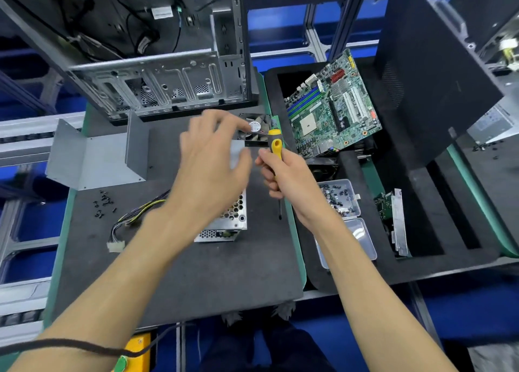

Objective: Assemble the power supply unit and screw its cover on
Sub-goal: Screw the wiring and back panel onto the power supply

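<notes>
Nearest, the right hand [283, 175] grips a yellow-handled screwdriver [275, 149] while the left hand [213, 158], fingers loosely spread, reaches toward the cooling fan [257, 127] above the perforated power supply chassis [234, 220] on the mat [174, 273]; rigid, sharp-edged, probably best gripped by its sides.

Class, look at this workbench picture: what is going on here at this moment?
A person is working on a power supply unit lying on a dark mat. The right hand grips a yellow-handled screwdriver, tip pointing down. The left hand, fingers spread, reaches over the unit toward a small fan. The grey metal cover lies apart at the left, not yet fitted, with loose black screws near it.
</notes>
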